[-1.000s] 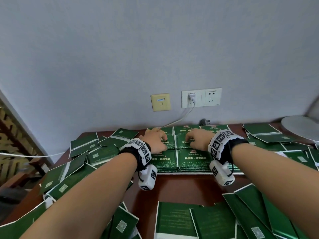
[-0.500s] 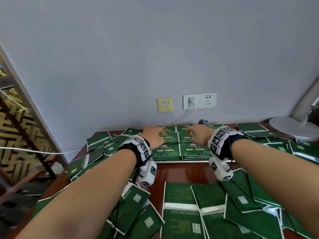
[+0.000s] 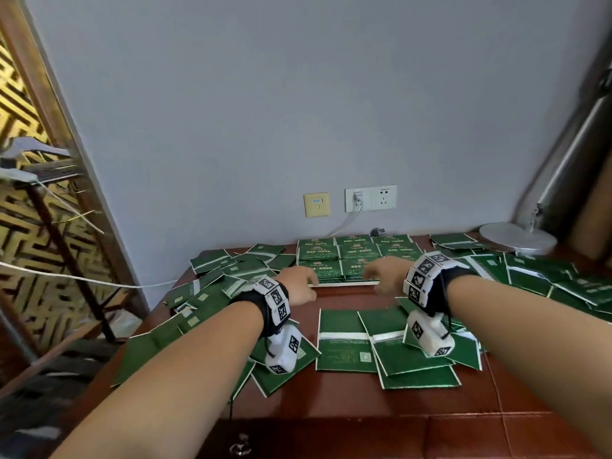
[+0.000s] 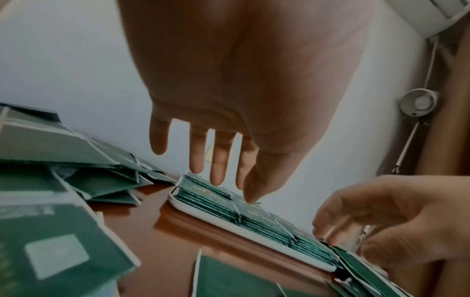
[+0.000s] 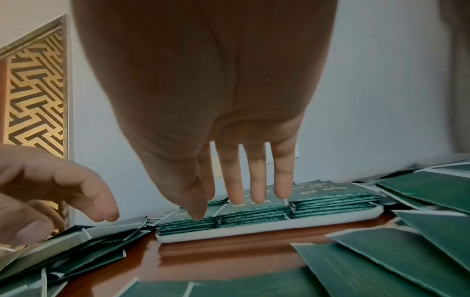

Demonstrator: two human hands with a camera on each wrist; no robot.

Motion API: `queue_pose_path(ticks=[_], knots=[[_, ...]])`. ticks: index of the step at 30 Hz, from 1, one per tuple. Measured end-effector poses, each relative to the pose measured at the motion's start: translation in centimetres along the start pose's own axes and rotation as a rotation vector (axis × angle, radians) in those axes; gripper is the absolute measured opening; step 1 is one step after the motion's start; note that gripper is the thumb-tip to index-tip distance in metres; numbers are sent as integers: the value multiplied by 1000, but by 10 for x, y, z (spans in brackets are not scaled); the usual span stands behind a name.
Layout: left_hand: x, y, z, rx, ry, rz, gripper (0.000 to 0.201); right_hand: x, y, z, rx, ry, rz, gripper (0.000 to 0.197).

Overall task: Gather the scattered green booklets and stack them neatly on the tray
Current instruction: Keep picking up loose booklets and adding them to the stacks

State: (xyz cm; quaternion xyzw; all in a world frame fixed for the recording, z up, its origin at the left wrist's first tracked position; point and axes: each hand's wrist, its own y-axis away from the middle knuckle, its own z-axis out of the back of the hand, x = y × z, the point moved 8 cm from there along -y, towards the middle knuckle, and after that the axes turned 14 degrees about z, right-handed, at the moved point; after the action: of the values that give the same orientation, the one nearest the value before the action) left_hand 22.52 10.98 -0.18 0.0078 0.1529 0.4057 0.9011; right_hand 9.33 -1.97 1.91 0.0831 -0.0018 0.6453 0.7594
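Observation:
A white tray (image 3: 347,283) stands at the back of the table against the wall, filled with neat stacks of green booklets (image 3: 356,256). Loose green booklets lie in front of it (image 3: 344,346), in a heap to the left (image 3: 205,303) and to the right (image 3: 546,279). My left hand (image 3: 299,283) hovers at the tray's front left corner, fingers straight and holding nothing (image 4: 221,172). My right hand (image 3: 385,276) hovers over the tray's front edge, also with nothing in it, fingers spread downward above the stacks (image 5: 232,191). The tray's rim (image 5: 254,229) shows below them.
A silver lamp base (image 3: 516,238) stands at the back right corner. A plug and cable (image 3: 357,200) hang from the wall socket just behind the tray. A white cord (image 3: 82,278) crosses the gap to the left of the brown table (image 3: 364,402).
Both hands have lifted off the booklet stacks on the tray and drawn back toward me. The head view has pulled back, so more of the table shows.

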Motion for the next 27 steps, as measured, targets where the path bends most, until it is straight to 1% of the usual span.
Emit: queue_pose_path(ticks=[5, 7, 10, 13, 18, 23, 25, 27], knots=[[-19, 7, -25, 43, 24, -26, 40, -13, 19, -20, 27, -11, -36, 48], [-24, 5, -34, 72, 24, -21, 41, -18, 20, -26, 35, -6, -36, 48], [-31, -3, -49, 119, 11, -15, 44, -25, 19, -37, 86, -12, -32, 52], [-34, -10, -61, 143, 5, -5, 48, -29, 16, -49, 127, -31, -8, 52], [-35, -22, -82, 183, -41, 0, 62, -34, 7, -64, 166, -49, 39, 58], [-38, -27, -81, 167, -33, 4, 78, -34, -3, -70, 191, -17, 55, 62], [-38, -29, -82, 172, -30, 19, 82, -34, -7, -70, 189, -16, 64, 64], [-40, -30, -82, 170, -25, 20, 81, -35, -9, -71, 186, -15, 71, 65]])
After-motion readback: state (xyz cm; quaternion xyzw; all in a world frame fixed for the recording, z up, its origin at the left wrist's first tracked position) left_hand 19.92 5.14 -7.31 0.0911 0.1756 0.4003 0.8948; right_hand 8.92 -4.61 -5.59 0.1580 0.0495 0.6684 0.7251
